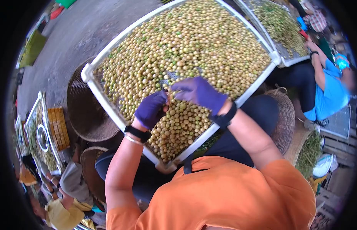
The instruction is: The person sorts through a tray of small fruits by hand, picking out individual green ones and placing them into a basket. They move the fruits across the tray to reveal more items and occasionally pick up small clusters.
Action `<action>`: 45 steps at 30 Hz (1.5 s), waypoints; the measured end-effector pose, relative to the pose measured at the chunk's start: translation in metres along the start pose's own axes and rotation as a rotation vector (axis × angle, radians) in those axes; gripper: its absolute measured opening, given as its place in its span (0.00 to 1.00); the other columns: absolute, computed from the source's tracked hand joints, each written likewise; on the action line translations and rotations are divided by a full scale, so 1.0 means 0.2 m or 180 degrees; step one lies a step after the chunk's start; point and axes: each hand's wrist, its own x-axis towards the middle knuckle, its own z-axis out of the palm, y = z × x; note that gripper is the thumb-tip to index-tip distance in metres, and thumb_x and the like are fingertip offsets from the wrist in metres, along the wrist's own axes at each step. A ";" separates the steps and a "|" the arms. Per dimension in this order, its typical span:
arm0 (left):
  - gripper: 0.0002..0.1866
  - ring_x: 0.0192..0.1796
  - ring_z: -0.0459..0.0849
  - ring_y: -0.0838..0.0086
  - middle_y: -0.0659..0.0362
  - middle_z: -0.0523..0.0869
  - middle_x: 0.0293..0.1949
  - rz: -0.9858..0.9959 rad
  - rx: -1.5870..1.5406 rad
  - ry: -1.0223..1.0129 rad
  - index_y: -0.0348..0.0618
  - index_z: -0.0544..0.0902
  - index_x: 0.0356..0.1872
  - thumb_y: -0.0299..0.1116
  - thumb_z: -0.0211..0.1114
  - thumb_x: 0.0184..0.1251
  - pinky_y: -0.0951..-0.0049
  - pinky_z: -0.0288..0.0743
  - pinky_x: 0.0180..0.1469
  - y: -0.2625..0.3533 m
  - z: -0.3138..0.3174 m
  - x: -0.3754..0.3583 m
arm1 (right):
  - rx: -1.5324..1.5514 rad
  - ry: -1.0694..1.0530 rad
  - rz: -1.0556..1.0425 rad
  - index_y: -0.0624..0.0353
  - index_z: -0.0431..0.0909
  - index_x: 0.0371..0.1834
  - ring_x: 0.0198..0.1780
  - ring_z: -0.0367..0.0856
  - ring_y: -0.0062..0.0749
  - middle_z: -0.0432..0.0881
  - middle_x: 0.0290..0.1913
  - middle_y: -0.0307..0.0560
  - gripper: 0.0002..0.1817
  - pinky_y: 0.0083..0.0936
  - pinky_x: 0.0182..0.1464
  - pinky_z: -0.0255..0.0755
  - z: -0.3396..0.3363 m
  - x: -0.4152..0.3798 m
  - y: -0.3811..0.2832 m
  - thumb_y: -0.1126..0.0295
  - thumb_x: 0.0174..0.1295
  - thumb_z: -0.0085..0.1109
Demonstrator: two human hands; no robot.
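A large white-rimmed mesh tray point(126, 32) lies tilted before me, filled with small round yellow-green fruits point(193, 42). My left hand point(152, 109), in a purple glove with some bare fingertips showing, is closed with curled fingers over the fruits near the tray's front corner. Close beside it, my right hand point(200, 93), also gloved in purple, reaches in from the right with its fingers together and bent towards the left fingertips. The two hands nearly meet, and whatever is between the fingers is too small to make out. Under them, a patch of dark mesh shows between the fruits.
Woven baskets point(90, 111) stand left of the tray, and another woven basket point(284, 119) is by my right leg. A second tray of fruits point(280, 28) adjoins at upper right, near a person in blue point(332, 92). Further left are a yellow crate point(58, 128) and another person point(63, 212).
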 end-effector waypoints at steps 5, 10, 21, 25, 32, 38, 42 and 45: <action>0.03 0.30 0.72 0.77 0.64 0.73 0.29 -0.0476 -0.0848 0.0193 0.42 0.74 0.33 0.23 0.59 0.62 0.79 0.66 0.32 0.02 0.04 -0.04 | -0.0663 0.0183 0.0128 0.50 0.82 0.34 0.34 0.81 0.45 0.80 0.29 0.47 0.06 0.38 0.37 0.72 0.07 -0.06 -0.17 0.63 0.58 0.61; 0.19 0.29 0.72 0.81 0.66 0.75 0.31 -0.1271 -0.2110 0.0160 0.42 0.75 0.55 0.44 0.57 0.71 0.82 0.64 0.29 0.02 0.07 -0.03 | 0.0039 0.0814 0.0923 0.54 0.83 0.38 0.29 0.82 0.35 0.83 0.31 0.45 0.10 0.30 0.33 0.74 -0.29 -0.29 -0.35 0.62 0.61 0.61; 0.15 0.29 0.70 0.90 0.64 0.78 0.41 -0.0596 -0.1982 0.1132 0.41 0.72 0.58 0.29 0.51 0.74 0.91 0.61 0.23 0.45 -0.45 -0.20 | -0.2633 0.1336 0.4095 0.65 0.82 0.30 0.28 0.83 0.42 0.81 0.24 0.57 0.22 0.34 0.34 0.72 -1.03 -2.16 -0.34 0.53 0.59 0.58; 0.16 0.31 0.72 0.87 0.63 0.77 0.42 -0.0876 -0.2112 0.1037 0.41 0.73 0.58 0.32 0.53 0.73 0.91 0.61 0.23 0.52 -0.30 -0.31 | -0.2147 -0.0413 0.5642 0.63 0.83 0.26 0.39 0.84 0.49 0.85 0.33 0.57 0.23 0.39 0.43 0.76 -0.70 -3.14 -0.25 0.49 0.52 0.62; 0.12 0.35 0.73 0.77 0.65 0.74 0.35 -0.1774 -0.2185 0.0815 0.46 0.74 0.47 0.42 0.54 0.74 0.77 0.69 0.34 0.65 0.16 -0.27 | -0.3138 0.0099 0.4104 0.57 0.80 0.28 0.20 0.76 0.33 0.78 0.20 0.45 0.13 0.31 0.23 0.69 -0.99 -2.92 0.02 0.60 0.62 0.53; 0.13 0.33 0.71 0.79 0.65 0.72 0.35 -0.1403 -0.2023 0.0552 0.48 0.74 0.50 0.42 0.54 0.73 0.80 0.66 0.34 1.03 0.25 -0.35 | -0.0446 0.1791 0.2007 0.63 0.75 0.57 0.16 0.58 0.07 0.70 0.24 0.28 0.23 0.09 0.18 0.50 -1.31 -0.92 -0.73 0.55 0.70 0.52; 0.13 0.33 0.72 0.79 0.66 0.72 0.34 -0.0672 -0.2132 0.0980 0.46 0.75 0.52 0.39 0.53 0.74 0.81 0.66 0.35 1.13 0.25 -0.26 | 0.0184 0.0641 0.1177 0.60 0.80 0.52 0.22 0.64 0.08 0.74 0.26 0.30 0.19 0.10 0.23 0.55 -0.99 -0.23 -0.73 0.58 0.64 0.57; 0.12 0.35 0.77 0.75 0.63 0.76 0.36 -0.0077 -0.1707 0.1100 0.46 0.76 0.53 0.36 0.55 0.72 0.78 0.72 0.37 0.79 0.04 0.04 | 0.0117 -0.0093 0.0741 0.57 0.84 0.39 0.25 0.71 0.16 0.77 0.25 0.33 0.17 0.19 0.28 0.64 -0.66 0.18 -0.40 0.54 0.63 0.59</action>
